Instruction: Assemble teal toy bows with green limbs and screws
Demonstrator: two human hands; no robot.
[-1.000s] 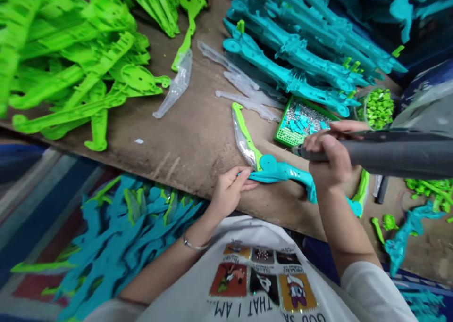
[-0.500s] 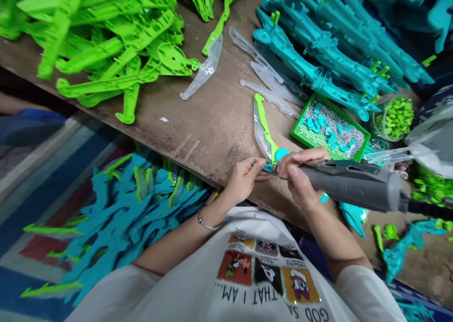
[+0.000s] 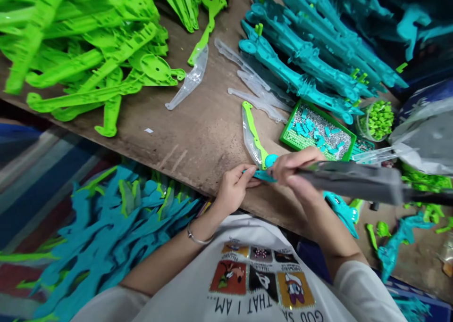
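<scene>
My left hand [image 3: 235,187] pinches the end of a teal plastic part [image 3: 264,175] at the table's near edge. My right hand [image 3: 299,169] grips a grey electric screwdriver [image 3: 357,180], its body lying to the right and blurred. The screwdriver's tip is hidden behind my right fingers, close to the teal part. A lime-green curved arm [image 3: 254,132] with a clear plastic blade [image 3: 250,145] extends beyond my hands; a round teal piece [image 3: 271,161] is at its near end. Whether this arm joins the held part I cannot tell.
A green basket [image 3: 290,134] holds small screws and teal bits. Lime-green parts [image 3: 106,53] pile up at the left, teal shells [image 3: 307,72] at the back right. Clear blades [image 3: 256,100] lie between. Teal-and-green assemblies [image 3: 116,246] are heaped below the table's edge. A cup [image 3: 377,119] holds green pieces.
The view has shifted, so the table's contents sit further left. The screwdriver's body has swung slightly and is blurred. Both hands keep their grips.
</scene>
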